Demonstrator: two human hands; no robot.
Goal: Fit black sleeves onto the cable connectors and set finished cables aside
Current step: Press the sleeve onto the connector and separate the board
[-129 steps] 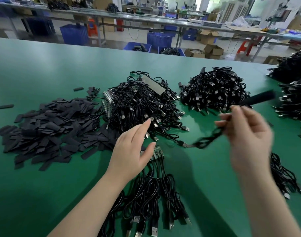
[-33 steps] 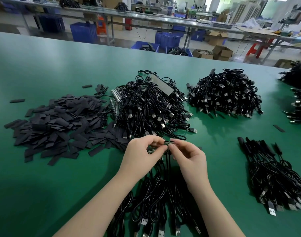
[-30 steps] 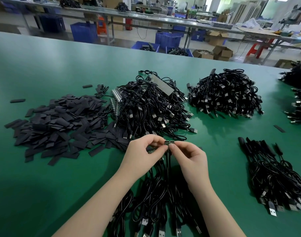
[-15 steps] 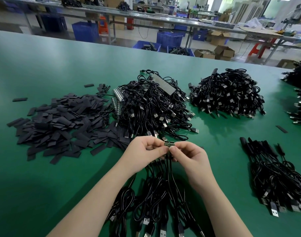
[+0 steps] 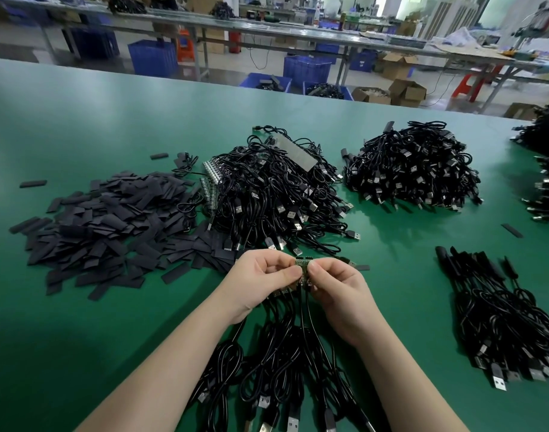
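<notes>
head view, looking forward and down at a green table. left hand and right hand met at the middle, near edge of the scene, thumbs almost touching. both hands narrow, fingers curled, pinching from two sides a small green connector board at the far end of a bundle of black cables. cannot tell if one board or a strip of several joined boards; too small and partly hidden by fingertips. cables hanging from the board toward the near side, usb plugs spread at the bottom edge.

pile of black sleeves lying flat to the left and a little far from the hands, nearest pieces just beside the left hand. so left hand nearer to the sleeves, right hand well apart from them. no sleeve held now by any hand, as far as visible. long axis of the held cable running near to far, with the board end pointing far; probably a sleeve has to come from the left and slide along this axis, over the board end.

unfinished cables heap just far of the hands. finished cables stack on the right, nearer to the right hand, sleeved ends pointing far. further heap at far right. one loose sleeve alone on the right.
</notes>
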